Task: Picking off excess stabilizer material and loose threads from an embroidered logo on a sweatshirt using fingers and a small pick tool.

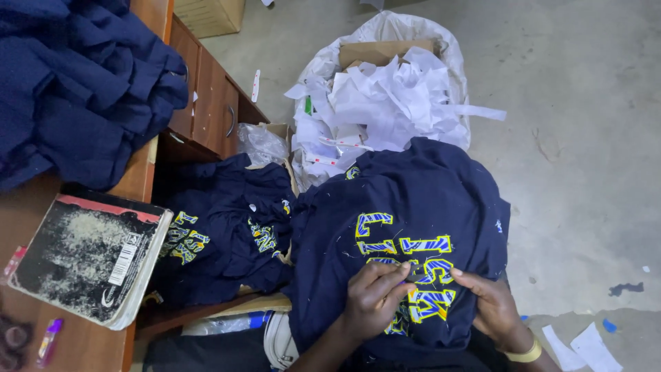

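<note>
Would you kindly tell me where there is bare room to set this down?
Bare concrete floor lies open right of the paper-scrap sack and the navy garment. The wooden desk is crowded: navy pile, worn book, leaving only a strip before the book.

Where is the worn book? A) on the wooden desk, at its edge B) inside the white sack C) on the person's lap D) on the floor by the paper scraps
A: the book lies on the wooden desk, overhanging its edge, apart from the garment that both hands work on.
</note>
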